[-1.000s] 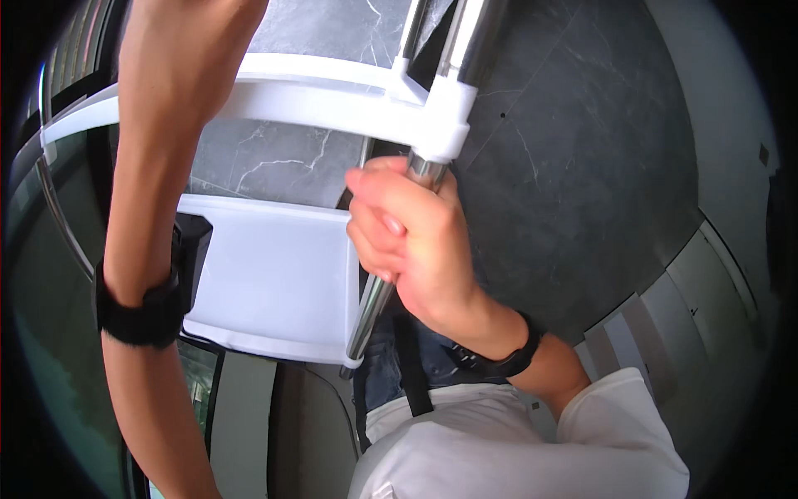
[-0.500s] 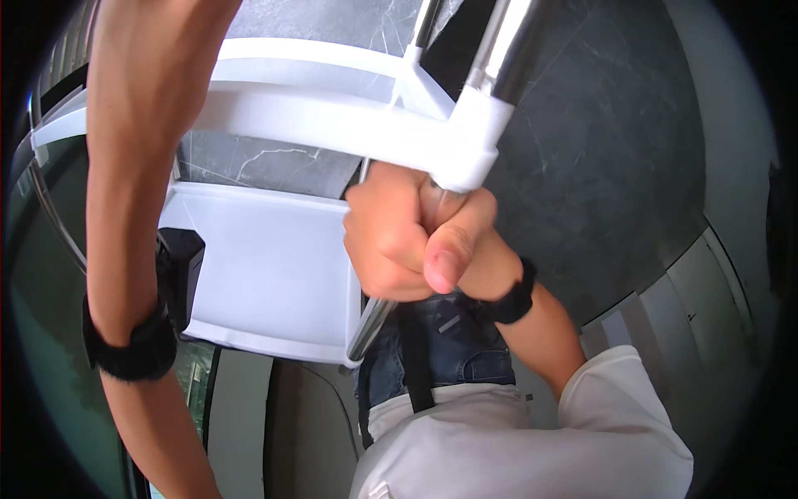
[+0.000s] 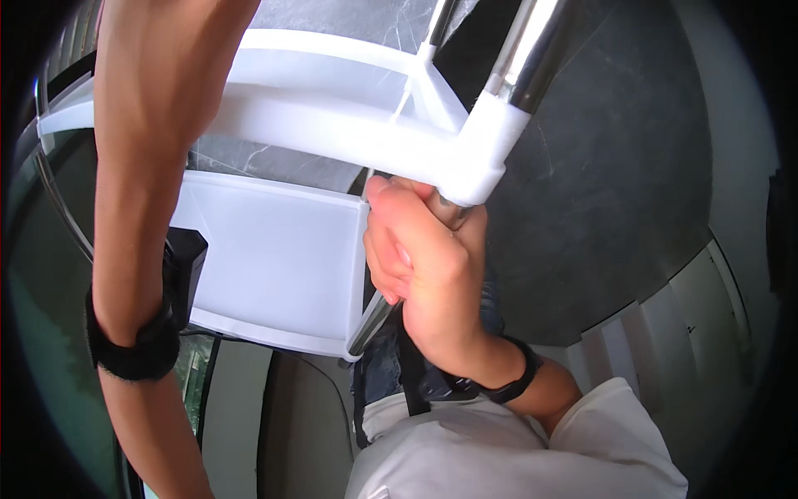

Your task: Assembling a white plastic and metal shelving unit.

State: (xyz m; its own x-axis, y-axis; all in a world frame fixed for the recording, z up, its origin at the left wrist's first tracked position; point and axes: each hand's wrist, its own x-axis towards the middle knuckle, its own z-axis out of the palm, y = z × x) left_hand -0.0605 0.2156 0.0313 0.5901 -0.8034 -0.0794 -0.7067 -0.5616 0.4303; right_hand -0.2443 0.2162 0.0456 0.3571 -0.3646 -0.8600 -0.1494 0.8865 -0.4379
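Note:
My right hand (image 3: 432, 266) is closed round a shiny metal pole (image 3: 372, 327) of a white plastic shelf rack. The grip sits just under the white corner socket (image 3: 480, 154), which joins the pole to the upper shelf frame (image 3: 324, 125). From the same socket another length of metal tube (image 3: 532, 54) rises toward the top edge. Below the frame is a white lower tray (image 3: 270, 254) with a raised rim. My left forearm (image 3: 141, 191) runs up across the left side, in front of the rack; its hand lies past the top edge, out of sight.
Dark grey floor (image 3: 615, 183) spreads to the right, with pale panels (image 3: 665, 349) along its edge. A black device (image 3: 187, 258) shows beside my left wristband (image 3: 137, 345). A thin cable (image 3: 332, 387) hangs below the tray. Another curved metal pole (image 3: 62, 204) stands far left.
My right hand has turned on the pole: its thumb pointed toward me before, and now the back of the hand shows. The rack has shifted slightly right in view.

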